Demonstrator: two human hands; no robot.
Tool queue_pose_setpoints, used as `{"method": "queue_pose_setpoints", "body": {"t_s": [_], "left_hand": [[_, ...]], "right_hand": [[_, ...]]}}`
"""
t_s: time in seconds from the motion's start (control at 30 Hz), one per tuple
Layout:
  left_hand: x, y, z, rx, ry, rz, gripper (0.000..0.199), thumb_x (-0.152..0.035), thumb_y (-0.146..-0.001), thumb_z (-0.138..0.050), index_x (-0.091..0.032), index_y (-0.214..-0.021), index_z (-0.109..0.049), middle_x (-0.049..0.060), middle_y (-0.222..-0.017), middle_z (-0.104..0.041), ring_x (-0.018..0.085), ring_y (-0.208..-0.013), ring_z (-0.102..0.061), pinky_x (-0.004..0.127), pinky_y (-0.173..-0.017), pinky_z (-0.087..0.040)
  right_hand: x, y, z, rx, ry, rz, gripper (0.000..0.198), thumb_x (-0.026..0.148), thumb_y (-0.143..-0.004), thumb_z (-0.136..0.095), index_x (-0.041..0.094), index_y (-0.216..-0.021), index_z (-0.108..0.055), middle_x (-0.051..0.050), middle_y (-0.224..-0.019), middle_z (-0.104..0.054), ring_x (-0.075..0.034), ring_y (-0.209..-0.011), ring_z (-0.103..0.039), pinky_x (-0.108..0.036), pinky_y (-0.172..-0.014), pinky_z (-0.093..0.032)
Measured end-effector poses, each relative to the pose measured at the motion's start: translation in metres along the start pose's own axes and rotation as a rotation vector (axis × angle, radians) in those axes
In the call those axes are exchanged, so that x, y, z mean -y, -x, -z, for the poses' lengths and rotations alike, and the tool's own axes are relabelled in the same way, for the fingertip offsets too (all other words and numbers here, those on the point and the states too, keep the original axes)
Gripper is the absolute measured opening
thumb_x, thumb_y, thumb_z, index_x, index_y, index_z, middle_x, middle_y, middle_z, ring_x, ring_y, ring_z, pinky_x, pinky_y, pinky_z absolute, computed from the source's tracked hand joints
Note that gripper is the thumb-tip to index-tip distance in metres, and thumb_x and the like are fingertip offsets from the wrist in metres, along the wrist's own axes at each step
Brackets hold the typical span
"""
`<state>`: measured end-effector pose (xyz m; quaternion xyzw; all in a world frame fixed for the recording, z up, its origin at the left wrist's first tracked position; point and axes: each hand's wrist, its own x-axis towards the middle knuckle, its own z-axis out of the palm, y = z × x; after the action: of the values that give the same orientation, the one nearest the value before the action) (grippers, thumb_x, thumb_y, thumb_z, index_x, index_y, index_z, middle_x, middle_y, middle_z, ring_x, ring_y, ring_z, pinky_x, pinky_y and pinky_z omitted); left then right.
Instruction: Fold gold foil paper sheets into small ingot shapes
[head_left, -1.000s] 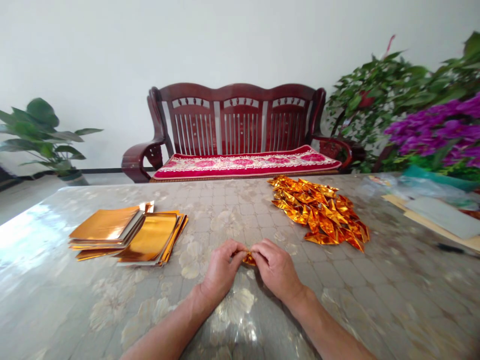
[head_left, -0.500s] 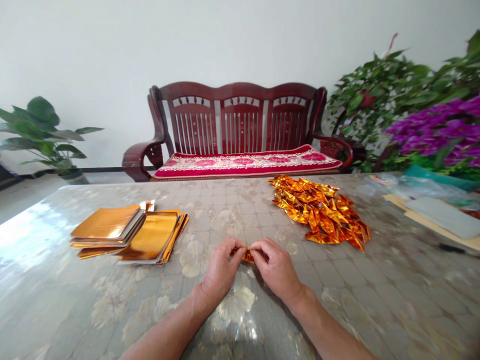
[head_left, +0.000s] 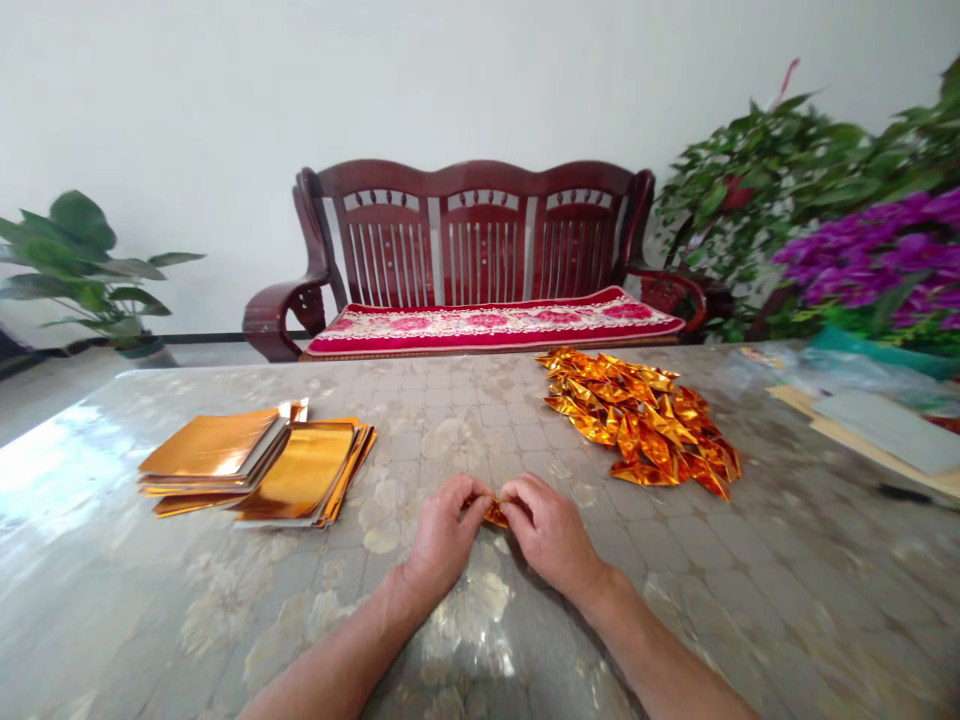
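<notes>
Between my two hands is a small piece of folded gold foil paper [head_left: 496, 513], mostly covered by the fingers. My left hand [head_left: 448, 530] pinches its left end between thumb and fingers. At the right end, my right hand [head_left: 550, 532] pinches it the same way. Both hands are low over the table, close together. A pile of pointed, folded gold foil pieces [head_left: 645, 420] lies beyond my right hand. To the left of my left hand are stacks of flat gold foil sheets [head_left: 214, 445], some fanned out.
The table [head_left: 300, 620] wears a glossy floral cover. At its right lie a pale card [head_left: 885, 430], plastic bags [head_left: 840, 370] and a black pen [head_left: 904, 493]. Behind stands a dark red wooden bench [head_left: 484, 240] with a patterned cushion. Plants flank it on both sides.
The hands stay almost still, both pinching the folded foil paper. The view has shifted very slightly; the pile and the stacks are unchanged.
</notes>
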<state>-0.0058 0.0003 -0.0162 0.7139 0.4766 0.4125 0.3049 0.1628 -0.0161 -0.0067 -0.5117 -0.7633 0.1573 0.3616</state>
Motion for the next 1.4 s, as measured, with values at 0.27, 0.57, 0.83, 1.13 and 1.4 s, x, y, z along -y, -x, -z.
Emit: {"method": "queue_pose_setpoints", "body": {"t_s": [0.27, 0.57, 0.83, 1.13, 1.4], "left_hand": [[-0.002, -0.001, 0.002, 0.038, -0.023, -0.051, 0.017, -0.020, -0.089, -0.054, -0.018, -0.075, -0.063, -0.001, -0.074, -0.063, 0.013, -0.073, -0.058, 0.022, -0.069, -0.042], [-0.004, -0.002, 0.002, 0.054, -0.049, -0.024, 0.016, -0.019, -0.088, -0.055, -0.018, -0.075, -0.064, 0.000, -0.075, -0.064, 0.013, -0.074, -0.059, 0.022, -0.070, -0.043], [-0.002, -0.002, 0.003, 0.061, -0.051, -0.022, 0.014, -0.019, -0.088, -0.056, -0.018, -0.077, -0.064, -0.001, -0.076, -0.065, 0.013, -0.075, -0.060, 0.022, -0.071, -0.043], [-0.008, -0.001, 0.001, 0.057, -0.073, 0.021, 0.016, -0.020, -0.086, -0.055, -0.018, -0.074, -0.065, 0.000, -0.074, -0.065, 0.013, -0.073, -0.060, 0.022, -0.068, -0.042], [0.002, -0.009, 0.001, -0.002, 0.022, 0.193, 0.017, -0.028, -0.082, -0.057, -0.018, -0.074, -0.068, -0.001, -0.071, -0.068, 0.014, -0.068, -0.062, 0.022, -0.065, -0.044]], "right_hand": [[-0.002, -0.001, 0.003, 0.059, 0.015, 0.002, 0.014, 0.014, -0.092, -0.054, 0.022, -0.082, -0.058, 0.001, -0.082, -0.058, -0.014, -0.079, -0.057, -0.023, -0.070, -0.039], [0.000, 0.000, 0.002, 0.035, 0.029, 0.004, 0.014, 0.015, -0.093, -0.052, 0.022, -0.083, -0.059, -0.001, -0.084, -0.061, -0.016, -0.080, -0.058, -0.025, -0.070, -0.040], [0.002, 0.001, -0.001, -0.027, -0.021, -0.068, 0.010, 0.015, -0.089, -0.053, 0.022, -0.083, -0.057, 0.000, -0.080, -0.064, -0.017, -0.077, -0.060, -0.026, -0.069, -0.042], [0.003, 0.001, -0.005, -0.059, -0.025, -0.112, 0.010, 0.013, -0.083, -0.053, 0.022, -0.079, -0.054, 0.002, -0.074, -0.062, -0.016, -0.071, -0.058, -0.025, -0.066, -0.040], [0.007, -0.001, 0.008, 0.049, -0.079, -0.069, 0.010, 0.011, -0.081, -0.056, 0.022, -0.082, -0.057, 0.001, -0.082, -0.063, -0.015, -0.078, -0.059, -0.025, -0.073, -0.043]]}}
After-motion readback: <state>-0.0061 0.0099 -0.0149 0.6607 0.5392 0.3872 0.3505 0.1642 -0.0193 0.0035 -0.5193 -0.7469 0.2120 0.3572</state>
